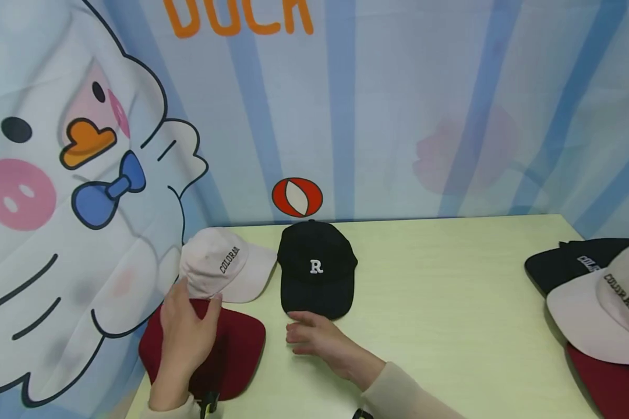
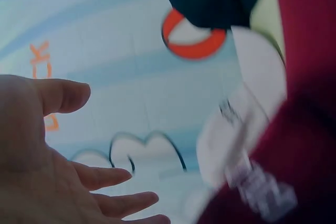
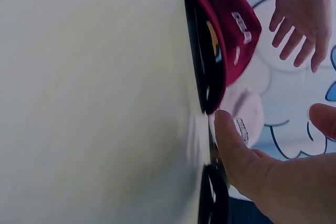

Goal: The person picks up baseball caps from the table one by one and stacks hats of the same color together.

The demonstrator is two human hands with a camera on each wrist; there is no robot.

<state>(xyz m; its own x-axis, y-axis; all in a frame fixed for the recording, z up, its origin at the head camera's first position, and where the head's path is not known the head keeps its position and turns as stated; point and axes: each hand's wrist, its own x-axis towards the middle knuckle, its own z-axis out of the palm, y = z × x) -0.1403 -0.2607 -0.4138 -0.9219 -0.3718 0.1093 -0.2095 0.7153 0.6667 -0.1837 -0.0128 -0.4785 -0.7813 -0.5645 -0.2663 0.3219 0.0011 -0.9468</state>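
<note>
In the head view, my left hand [image 1: 186, 334] hovers over a dark red baseball cap [image 1: 243, 349], fingers apart and holding nothing. The left wrist view shows the fingers of that hand [image 2: 68, 150] spread, with the red cap [image 2: 315, 77] blurred at the right. Behind the red cap lies a white cap [image 1: 209, 265] with dark lettering. Right of it sits a black cap [image 1: 314, 250] with a white R, brim facing me. My right hand [image 1: 327, 346] is just in front of that brim, fingers loosely extended around nothing; whether it touches the brim I cannot tell.
At the right table edge lie a black cap [image 1: 550, 265], a white cap [image 1: 576, 320] lettered COLORADO and a red cap [image 1: 608, 384], overlapping. The pale yellow table [image 1: 440, 302] meets a blue cartoon-duck backdrop [image 1: 388, 116] behind and at left.
</note>
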